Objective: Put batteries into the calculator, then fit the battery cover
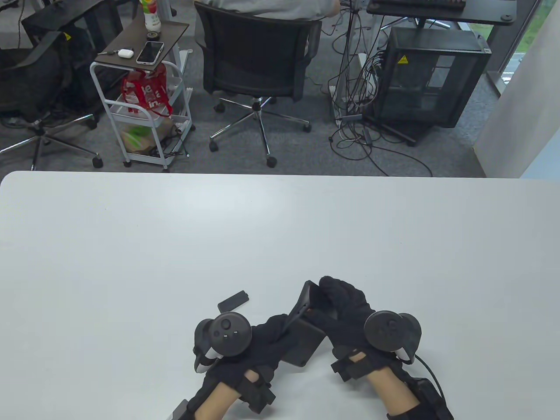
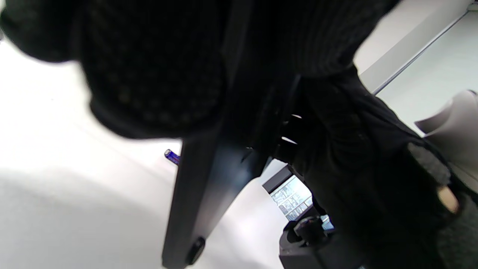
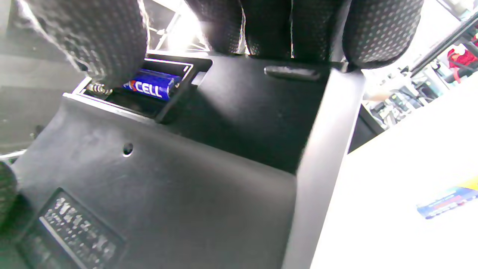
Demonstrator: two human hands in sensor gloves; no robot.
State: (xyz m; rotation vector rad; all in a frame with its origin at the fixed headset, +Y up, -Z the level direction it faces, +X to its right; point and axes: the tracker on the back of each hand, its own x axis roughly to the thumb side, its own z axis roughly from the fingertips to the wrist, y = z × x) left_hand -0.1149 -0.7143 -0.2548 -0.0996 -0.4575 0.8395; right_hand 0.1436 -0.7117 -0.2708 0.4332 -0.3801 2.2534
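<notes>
Both my hands grip the calculator (image 1: 302, 337) tilted above the counter (image 1: 131, 245): left hand (image 1: 267, 345) on its near edge, right hand (image 1: 345, 306) fingers wrapped behind. One battery (image 3: 153, 87) sits in the compartment; the battery cover (image 1: 234, 300) lies just left.

Office chair (image 1: 258, 57), cart (image 1: 142, 118), phone (image 1: 150, 52)

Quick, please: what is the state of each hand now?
Left hand: grips the calculator.
Right hand: holds the calculator, thumb at the battery.
</notes>
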